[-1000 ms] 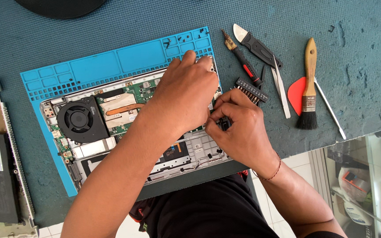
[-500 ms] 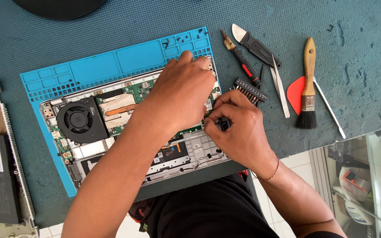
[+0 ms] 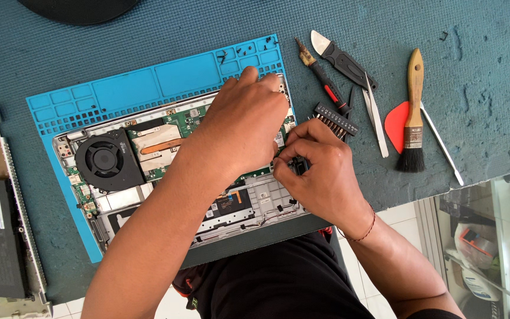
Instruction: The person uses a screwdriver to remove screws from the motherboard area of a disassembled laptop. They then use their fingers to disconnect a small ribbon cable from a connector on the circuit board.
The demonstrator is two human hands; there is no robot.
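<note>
Teal felt covers the worktop (image 3: 149, 35), and on it a blue repair mat (image 3: 125, 88) carries the opened laptop (image 3: 149, 171), long axis running left to right and tilted slightly, its fan (image 3: 106, 160) at the left end. Left hand (image 3: 246, 127) presses down flat over the circuit board, fingers pointing toward the mat's far edge, grip loose with nothing seen in it. Right hand (image 3: 323, 171) has its grip pinched tight on a small dark screwdriver handle (image 3: 300, 166) at the laptop's right edge. Just beside it lies the bit holder (image 3: 336, 120), then a brush (image 3: 412, 112).
</note>
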